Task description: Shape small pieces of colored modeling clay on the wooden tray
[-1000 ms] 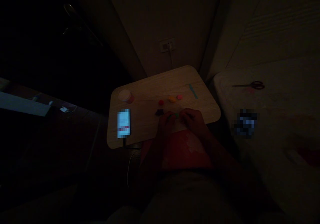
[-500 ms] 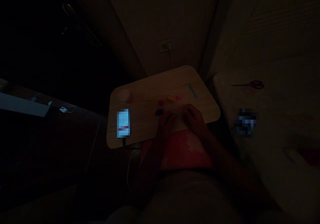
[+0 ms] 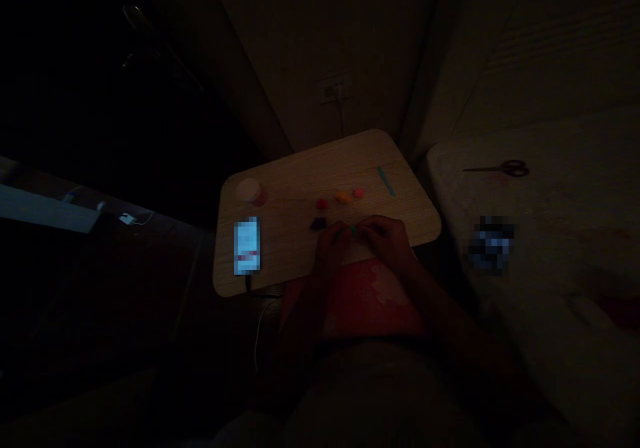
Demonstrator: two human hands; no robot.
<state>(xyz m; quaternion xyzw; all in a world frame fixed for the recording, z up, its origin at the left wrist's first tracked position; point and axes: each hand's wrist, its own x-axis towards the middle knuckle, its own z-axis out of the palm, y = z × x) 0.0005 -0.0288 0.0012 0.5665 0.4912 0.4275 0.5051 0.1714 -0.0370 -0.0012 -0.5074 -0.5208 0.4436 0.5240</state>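
While between fingers (image 3: 373, 222), green lump (image 3: 353, 230), axis unclear.

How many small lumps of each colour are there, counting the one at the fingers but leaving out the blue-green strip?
Red lump: 1
Orange lump: 1
Pink lump: 1
Dark lump: 1
Green lump: 1
Total: 5

The room is very dark; a wall (image 3: 280, 41) with a socket (image 3: 334, 89) rises behind the wood-grain bench (image 3: 285, 251)
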